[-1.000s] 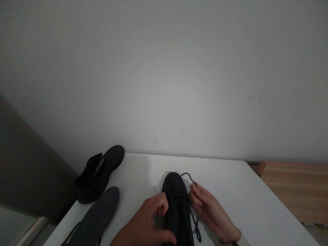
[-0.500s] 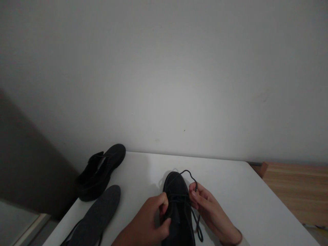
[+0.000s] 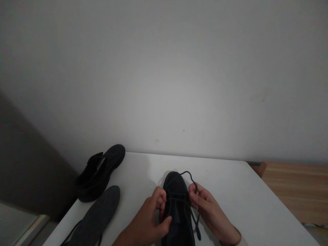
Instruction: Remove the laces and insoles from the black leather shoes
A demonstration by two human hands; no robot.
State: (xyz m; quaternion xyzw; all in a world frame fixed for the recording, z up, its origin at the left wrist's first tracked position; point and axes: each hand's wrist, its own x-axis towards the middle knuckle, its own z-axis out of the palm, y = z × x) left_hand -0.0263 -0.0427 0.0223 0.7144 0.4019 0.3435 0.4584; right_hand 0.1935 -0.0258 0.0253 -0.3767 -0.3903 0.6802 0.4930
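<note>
White table lies bare rightward to its edge; left hand and right hand pinch the shoe lace.

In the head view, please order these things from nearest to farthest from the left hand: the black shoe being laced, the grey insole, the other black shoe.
1. Laced shoe: touching the left hand.
2. Grey insole: left, flat on table.
3. Other shoe: far left corner.

Single head-worn view, looking forward and down from above the table's near edge, close over it, facing the wall behind
</note>
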